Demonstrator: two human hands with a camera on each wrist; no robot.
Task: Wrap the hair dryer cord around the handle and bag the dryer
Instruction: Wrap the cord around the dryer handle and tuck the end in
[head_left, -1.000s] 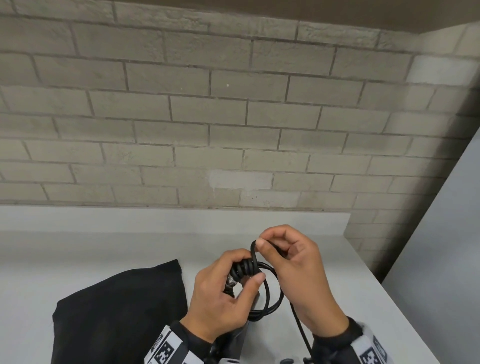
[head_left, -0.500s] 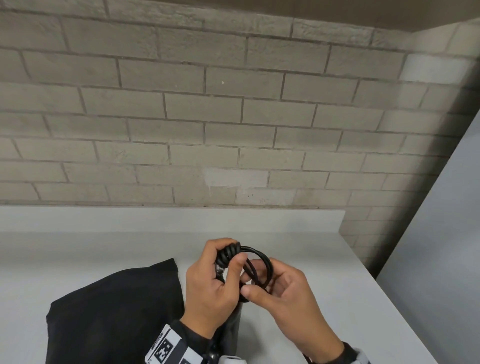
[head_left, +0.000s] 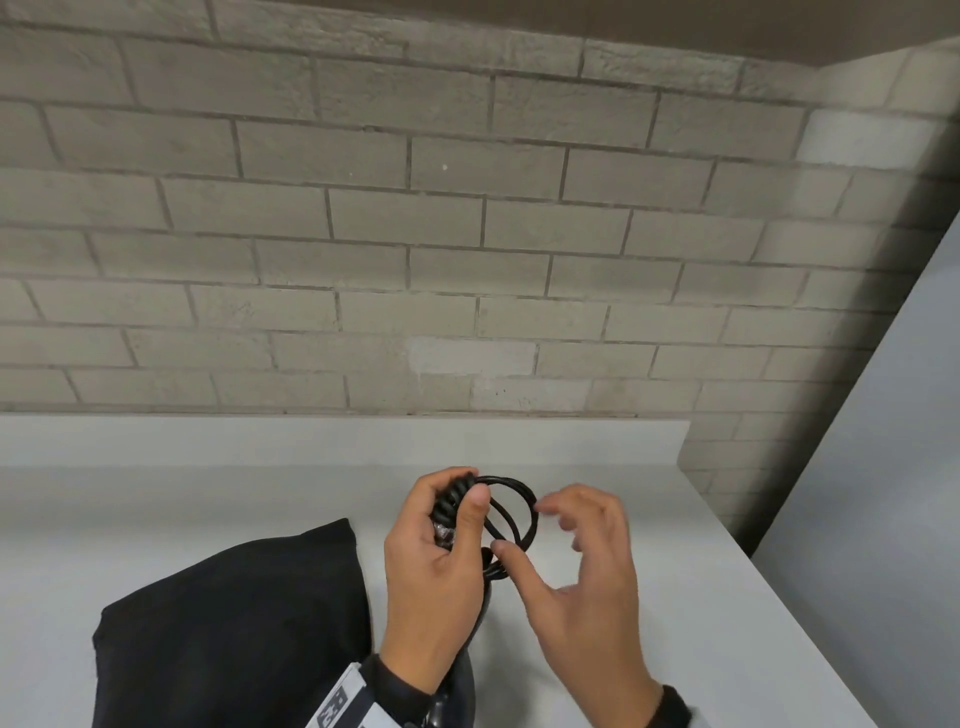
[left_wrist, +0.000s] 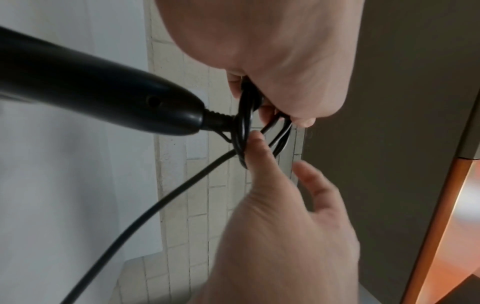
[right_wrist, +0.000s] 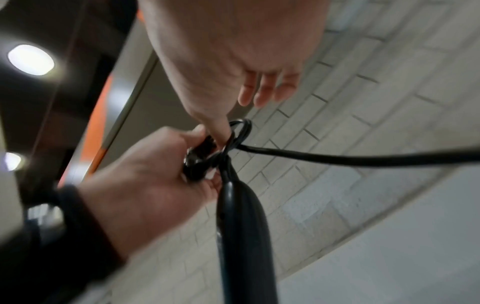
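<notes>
My left hand (head_left: 460, 512) grips a bundle of coiled black cord (head_left: 511, 512) at the end of the black hair dryer's handle (left_wrist: 91, 92); the handle hangs below the fist (right_wrist: 239, 226). My right hand (head_left: 524, 527) is beside the loops with its fingers spread, and its thumb (left_wrist: 257, 148) touches the cord loops (left_wrist: 242, 131). A loose length of cord (right_wrist: 337, 158) trails away from the bundle. The black cloth bag (head_left: 234, 623) lies flat on the table, left of my left wrist. The dryer's head is hidden.
The white table (head_left: 182, 509) runs to a brick wall (head_left: 467, 234) at the back. Its right edge (head_left: 779, 597) drops off beside a grey panel (head_left: 883, 493).
My right hand carried the cord round from above the bundle to below it, then spread its fingers off the loop. The left hand kept its grip and rose a little.
</notes>
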